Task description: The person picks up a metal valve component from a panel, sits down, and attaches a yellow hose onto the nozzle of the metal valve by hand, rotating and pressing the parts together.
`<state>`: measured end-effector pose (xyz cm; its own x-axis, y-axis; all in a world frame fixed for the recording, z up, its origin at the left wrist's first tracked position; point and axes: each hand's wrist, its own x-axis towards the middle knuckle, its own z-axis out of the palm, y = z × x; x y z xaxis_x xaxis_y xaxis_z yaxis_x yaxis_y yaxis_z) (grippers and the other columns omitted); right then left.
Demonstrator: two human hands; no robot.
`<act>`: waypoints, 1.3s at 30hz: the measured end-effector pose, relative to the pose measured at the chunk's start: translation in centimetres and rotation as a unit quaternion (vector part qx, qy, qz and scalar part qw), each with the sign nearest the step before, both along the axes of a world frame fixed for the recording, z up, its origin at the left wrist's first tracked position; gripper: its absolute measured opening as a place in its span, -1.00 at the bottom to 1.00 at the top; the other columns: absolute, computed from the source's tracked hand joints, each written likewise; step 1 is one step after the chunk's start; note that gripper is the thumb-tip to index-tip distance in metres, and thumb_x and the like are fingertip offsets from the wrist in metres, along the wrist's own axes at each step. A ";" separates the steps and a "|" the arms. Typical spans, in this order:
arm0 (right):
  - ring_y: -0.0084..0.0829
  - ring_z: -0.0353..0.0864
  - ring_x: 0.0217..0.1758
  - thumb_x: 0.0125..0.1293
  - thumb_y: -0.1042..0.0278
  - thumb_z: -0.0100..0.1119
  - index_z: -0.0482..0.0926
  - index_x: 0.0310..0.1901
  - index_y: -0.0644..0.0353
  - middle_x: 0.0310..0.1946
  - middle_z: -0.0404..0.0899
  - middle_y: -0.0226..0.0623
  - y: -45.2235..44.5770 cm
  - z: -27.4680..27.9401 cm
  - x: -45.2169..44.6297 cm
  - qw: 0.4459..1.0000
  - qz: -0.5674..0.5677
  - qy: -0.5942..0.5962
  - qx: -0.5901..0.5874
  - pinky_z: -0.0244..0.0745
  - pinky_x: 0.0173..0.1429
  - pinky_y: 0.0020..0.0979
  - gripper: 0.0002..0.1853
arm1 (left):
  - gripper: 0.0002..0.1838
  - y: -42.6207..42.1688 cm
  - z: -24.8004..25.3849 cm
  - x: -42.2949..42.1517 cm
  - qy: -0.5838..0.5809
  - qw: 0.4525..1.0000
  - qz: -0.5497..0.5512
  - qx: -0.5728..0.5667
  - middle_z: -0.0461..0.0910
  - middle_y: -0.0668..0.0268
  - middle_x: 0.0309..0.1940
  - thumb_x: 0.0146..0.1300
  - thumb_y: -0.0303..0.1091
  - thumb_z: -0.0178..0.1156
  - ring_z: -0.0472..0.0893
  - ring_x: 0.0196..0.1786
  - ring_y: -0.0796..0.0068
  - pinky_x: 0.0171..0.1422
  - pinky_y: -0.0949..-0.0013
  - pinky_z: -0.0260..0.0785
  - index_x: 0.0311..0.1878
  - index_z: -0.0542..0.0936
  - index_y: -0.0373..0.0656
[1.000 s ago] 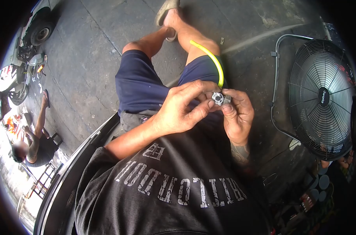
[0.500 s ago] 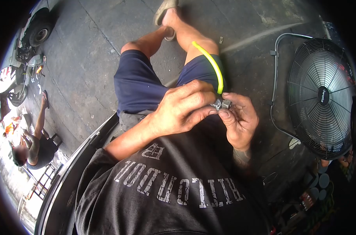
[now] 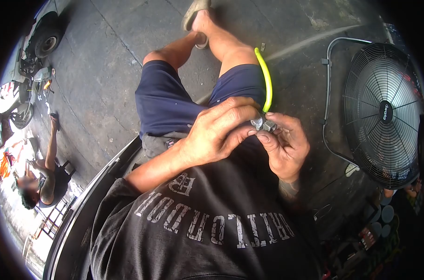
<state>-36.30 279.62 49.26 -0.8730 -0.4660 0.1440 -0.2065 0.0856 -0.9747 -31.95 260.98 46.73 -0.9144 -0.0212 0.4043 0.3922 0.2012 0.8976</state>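
Observation:
My left hand (image 3: 219,128) is closed, thumb and bent fingers pinching a small silver metal fitting (image 3: 257,123) in front of my lap. From the other side, my right hand (image 3: 289,142) grips the fitting's hex-shaped end (image 3: 269,126) between thumb and forefinger. A curved neon-yellow tube-like piece (image 3: 267,84) rises from just above the fitting, over the edge of my thigh. Its narrow dark lower end meets the hands. Whether it is joined to the fitting or held by fingers, I cannot tell.
A large round floor fan (image 3: 384,116) in a tubular stand is at the right. At the far left sit a person (image 3: 46,179) and a partly dismantled vehicle with a black wheel (image 3: 46,43). My legs stretch over the dark concrete floor (image 3: 114,70).
The yellow piece has swung right and now stands more upright. The fitting has turned slightly and shows more of its metal. Both hands keep their grip in nearly the same place.

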 end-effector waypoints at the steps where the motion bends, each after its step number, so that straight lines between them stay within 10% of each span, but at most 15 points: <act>1: -0.59 0.66 -0.22 0.23 0.47 0.42 0.56 0.02 0.33 -0.13 0.66 -0.25 0.0 0.0 0.0 1.000 -0.001 0.003 0.002 0.60 -0.19 -0.56 -0.65 | -0.71 0.0 0.1 0.0 -0.003 1.000 0.000 -0.001 0.60 0.04 -0.06 0.23 -0.43 0.34 0.67 -0.08 0.18 0.00 0.26 0.55 -0.04 0.53 -0.32; 39: -0.56 0.65 -0.18 0.35 0.56 0.25 0.50 0.06 0.40 -0.16 0.64 -0.23 0.2 0.2 -0.1 0.990 0.055 -0.116 -0.055 0.61 -0.09 -0.54 -0.72 | -0.57 0.0 0.4 0.2 -0.043 0.997 -0.056 -0.037 0.45 0.06 -0.10 0.10 -0.47 0.41 0.57 -0.06 0.07 0.03 0.18 0.47 -0.06 0.38 -0.26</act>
<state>-36.37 279.85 49.42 -0.8334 -0.5526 0.0008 0.0222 -0.0349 -0.9991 -31.77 260.97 47.17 -0.9407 0.1091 0.3213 0.3382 0.2271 0.9132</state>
